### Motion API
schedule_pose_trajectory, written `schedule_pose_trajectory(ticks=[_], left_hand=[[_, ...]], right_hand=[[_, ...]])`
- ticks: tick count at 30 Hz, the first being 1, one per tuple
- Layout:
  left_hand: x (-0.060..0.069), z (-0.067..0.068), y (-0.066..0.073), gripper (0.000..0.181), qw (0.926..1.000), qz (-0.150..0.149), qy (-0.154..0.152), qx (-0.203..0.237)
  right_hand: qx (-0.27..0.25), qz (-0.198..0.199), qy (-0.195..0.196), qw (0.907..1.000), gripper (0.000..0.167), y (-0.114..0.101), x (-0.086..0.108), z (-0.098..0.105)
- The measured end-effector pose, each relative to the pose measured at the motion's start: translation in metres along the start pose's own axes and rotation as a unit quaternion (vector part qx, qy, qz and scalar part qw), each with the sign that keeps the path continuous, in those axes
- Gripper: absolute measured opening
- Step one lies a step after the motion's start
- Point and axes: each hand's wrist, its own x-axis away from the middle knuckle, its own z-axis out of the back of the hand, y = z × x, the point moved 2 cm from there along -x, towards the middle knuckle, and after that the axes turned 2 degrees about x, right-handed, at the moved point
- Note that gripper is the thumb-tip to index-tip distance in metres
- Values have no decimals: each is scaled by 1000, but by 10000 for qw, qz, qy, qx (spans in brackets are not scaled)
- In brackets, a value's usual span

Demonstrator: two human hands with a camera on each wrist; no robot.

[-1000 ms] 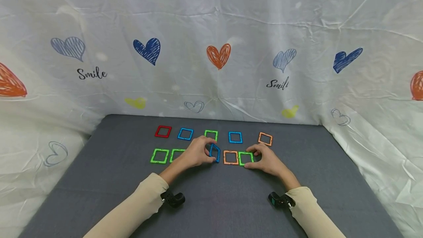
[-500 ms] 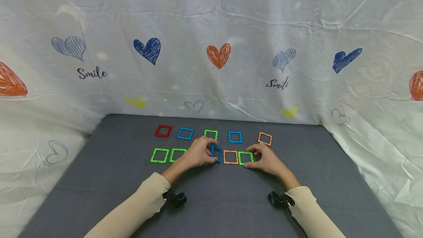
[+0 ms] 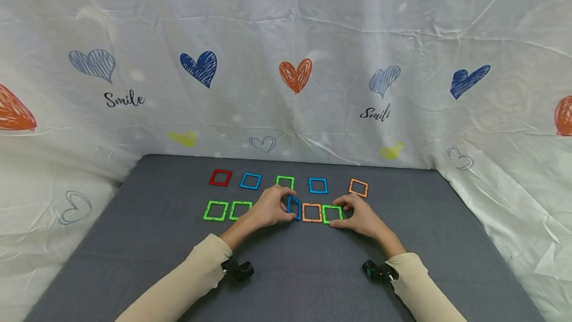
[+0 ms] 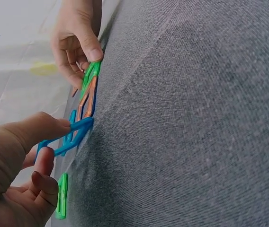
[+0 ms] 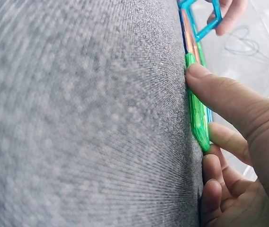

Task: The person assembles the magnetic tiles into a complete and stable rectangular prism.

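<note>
My left hand pinches a blue square magnetic tile between thumb and fingers. In the left wrist view the blue tile is tilted up from the table, its far edge at the orange square tile. That orange tile lies flat, side by side with a green square tile. My right hand holds the green tile by its near and far edges, thumb in front. The right wrist view shows the thumb on the green tile against the cloth.
Behind lies a row of square tiles: red, blue, green, blue and orange. Two green tiles lie left of my left hand. A grey cloth covers the table; a white printed curtain hangs behind.
My left hand has moved slightly right with the blue tile, whose edge has come up to the orange tile. The right hand and the green tile stay in place.
</note>
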Motion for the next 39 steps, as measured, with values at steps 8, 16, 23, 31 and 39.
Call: schedule_pose_trajectory(ticks=[8,16,23,31,39], left_hand=[[1,-2,-1,64,9996,-240,30,137],[0,-3,-2,65,9987,-370,13,336],[-1,-6,-2,63,9983,-461,51,342],[-2,-6,-2,63,9977,-465,16,497],[-2,-4,-5,63,9964,-632,-183,540]], right_hand=[[11,1,25,10000,52,0,0,0],[-18,-39,34,10000,52,0,1,0],[-5,-53,33,10000,52,0,1,0],[-3,-89,49,9999,51,0,0,-1],[16,-52,42,10000,52,1,-1,-2]])
